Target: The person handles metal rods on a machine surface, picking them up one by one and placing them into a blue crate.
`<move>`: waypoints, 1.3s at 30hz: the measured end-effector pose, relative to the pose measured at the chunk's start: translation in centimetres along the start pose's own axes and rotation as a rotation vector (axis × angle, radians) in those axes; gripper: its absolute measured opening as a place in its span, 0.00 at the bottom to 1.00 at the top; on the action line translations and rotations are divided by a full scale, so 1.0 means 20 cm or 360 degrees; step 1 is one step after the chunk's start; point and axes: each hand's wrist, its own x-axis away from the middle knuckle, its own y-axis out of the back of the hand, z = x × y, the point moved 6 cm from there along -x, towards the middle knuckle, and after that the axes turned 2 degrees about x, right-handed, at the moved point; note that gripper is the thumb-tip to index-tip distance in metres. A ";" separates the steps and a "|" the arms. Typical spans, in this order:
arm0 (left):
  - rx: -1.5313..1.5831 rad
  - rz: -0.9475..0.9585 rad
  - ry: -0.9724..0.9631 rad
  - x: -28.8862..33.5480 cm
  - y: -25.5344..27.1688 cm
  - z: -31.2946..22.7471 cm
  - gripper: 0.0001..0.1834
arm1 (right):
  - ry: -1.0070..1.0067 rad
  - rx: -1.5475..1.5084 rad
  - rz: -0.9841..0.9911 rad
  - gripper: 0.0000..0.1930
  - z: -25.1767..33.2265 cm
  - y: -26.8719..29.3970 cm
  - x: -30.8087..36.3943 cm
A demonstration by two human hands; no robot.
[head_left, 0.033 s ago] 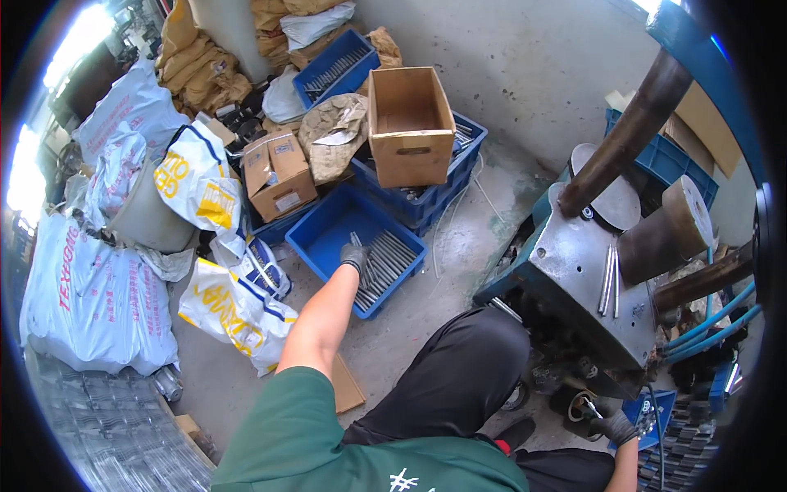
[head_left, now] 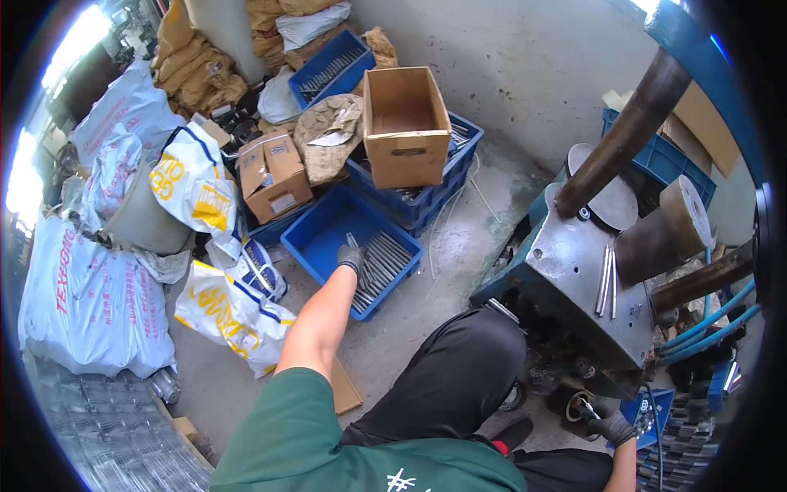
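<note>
Over on the left I see a printed white sack (head_left: 98,295), then a white-and-yellow bag (head_left: 234,316). Past them a blue bin (head_left: 316,225) sits on the floor (head_left: 402,332); the gloved left hand (head_left: 350,259) reaches inside, grip clamped around metal rods (head_left: 352,240), beside a row of similar rods (head_left: 389,261). Further right, slim rods (head_left: 613,283) rest on a steel block (head_left: 566,246). Below, the gloved right hand (head_left: 613,428) has its grip closed on a shiny metal piece (head_left: 589,407), near a blue tray (head_left: 631,407).
</note>
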 end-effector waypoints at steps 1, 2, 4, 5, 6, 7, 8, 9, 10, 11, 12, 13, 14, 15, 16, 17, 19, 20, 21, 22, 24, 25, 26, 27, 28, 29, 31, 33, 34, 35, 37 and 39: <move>-0.0029 -0.0102 -0.0027 0.09 -0.07 -0.06 0.26 | -0.0153 0.0139 0.0057 0.27 -0.01 0.00 0.07; 0.0196 -0.0068 0.0055 0.06 -0.05 -0.05 0.28 | -0.0070 0.0123 0.0054 0.28 -0.04 -0.01 0.03; 0.0156 -0.0175 -0.0027 0.09 -0.06 -0.08 0.27 | -0.0184 0.0124 0.0051 0.28 -0.04 0.00 0.03; 0.0182 -0.0176 -0.0039 0.15 -0.11 -0.12 0.28 | -0.0317 0.0127 0.0044 0.29 -0.02 0.00 0.07; 0.0257 -0.0163 -0.0008 0.18 -0.16 -0.14 0.30 | -0.0312 0.0038 0.0006 0.28 -0.03 0.01 0.08; 0.0271 -0.0164 -0.0026 0.13 -0.20 -0.11 0.30 | -0.0296 0.0034 -0.0010 0.28 -0.07 0.01 0.07; 0.0430 -0.0282 0.0029 0.03 -0.17 -0.04 0.30 | -0.0279 0.0007 0.0008 0.27 -0.08 0.01 0.02; 0.0584 -0.0364 0.0098 -0.04 -0.21 0.02 0.31 | -0.0296 -0.0025 0.0014 0.27 -0.11 0.01 -0.01; 0.0611 -0.0263 0.0213 0.06 -0.29 -0.03 0.32 | -0.0319 -0.0027 0.0008 0.26 -0.13 0.02 0.03; 0.0495 -0.0188 0.0329 0.13 -0.38 -0.07 0.39 | -0.0350 -0.0034 -0.0015 0.26 -0.15 0.02 0.06; 0.0659 -0.0149 0.0360 0.01 -0.57 0.09 0.40 | -0.0388 -0.0066 -0.0043 0.26 -0.19 0.02 0.09; 0.0839 -0.0266 0.0318 -0.18 -0.38 0.17 0.41 | -0.0284 -0.0081 0.0024 0.26 -0.15 0.01 -0.07; 0.0806 -0.0110 0.0420 -0.18 -0.44 0.21 0.40 | -0.0285 -0.0071 0.0039 0.26 -0.15 0.01 -0.10; 0.0805 -0.0112 0.0432 -0.17 -0.46 0.23 0.40 | -0.0274 -0.0048 0.0018 0.27 -0.15 0.01 -0.11; 0.0465 -0.0064 0.0418 -0.14 -0.48 0.22 0.33 | -0.0267 -0.0026 -0.0004 0.27 -0.15 0.02 -0.11; 0.0126 -0.0008 0.0398 -0.10 -0.50 0.21 0.27 | -0.0282 -0.0023 -0.0005 0.27 -0.16 0.02 -0.10; -0.0217 0.0071 0.0379 0.01 -0.54 0.14 0.22 | -0.0262 0.0088 -0.0038 0.27 -0.16 0.04 -0.07; -0.0400 0.0047 0.0250 0.10 -0.59 0.04 0.22 | -0.0303 0.0079 -0.0069 0.27 -0.21 0.04 -0.02; -0.0580 0.0009 0.0116 0.20 -0.62 -0.06 0.21 | -0.0388 -0.0009 -0.0066 0.27 -0.28 0.04 0.02; -0.0584 -0.0112 0.0104 0.24 -0.53 -0.10 0.19 | -0.0422 -0.0081 -0.0020 0.27 -0.28 0.03 -0.02; -0.0500 -0.0169 0.0166 0.26 -0.46 -0.07 0.19 | -0.0413 -0.0064 -0.0001 0.27 -0.29 0.04 -0.07; -0.0412 -0.0218 0.0220 0.27 -0.40 -0.04 0.18 | -0.0407 -0.0049 0.0006 0.27 -0.26 0.04 -0.10; -0.0410 -0.0224 0.0208 0.24 -0.40 -0.02 0.18 | -0.0397 -0.0056 0.0003 0.27 -0.19 0.05 -0.08; -0.0465 -0.0154 0.0187 0.21 -0.42 -0.01 0.19 | -0.0392 -0.0030 -0.0050 0.26 -0.12 0.06 -0.06; -0.0517 -0.0088 0.0174 0.16 -0.44 0.03 0.19 | -0.0385 0.0005 -0.0099 0.26 -0.06 0.07 -0.04; -0.0575 -0.0025 0.0168 0.13 -0.45 0.07 0.20 | -0.0382 0.0007 -0.0093 0.26 -0.03 0.07 -0.05; -0.0638 -0.0088 0.0024 0.13 -0.46 0.11 0.19 | -0.0368 -0.0158 -0.0101 0.26 -0.01 0.07 -0.04; 0.0025 0.0138 0.0239 0.12 -0.53 0.19 0.15 | -0.0334 -0.0103 -0.0107 0.26 -0.07 0.08 -0.04; 0.0354 0.0263 0.0344 0.13 -0.58 0.20 0.13 | -0.0297 -0.0051 -0.0111 0.26 -0.11 0.08 -0.02; 0.0326 0.0411 0.0395 0.16 -0.67 0.20 0.10 | -0.0338 -0.0068 -0.0153 0.26 -0.11 0.08 0.04; 0.0336 0.0572 0.0261 0.23 -0.82 0.19 0.10 | -0.0412 0.0002 -0.0175 0.27 -0.11 0.09 0.18; -0.0016 0.0225 -0.0419 -0.28 0.05 0.23 0.15 | 0.0253 0.0002 -0.0014 0.30 0.02 0.03 -0.26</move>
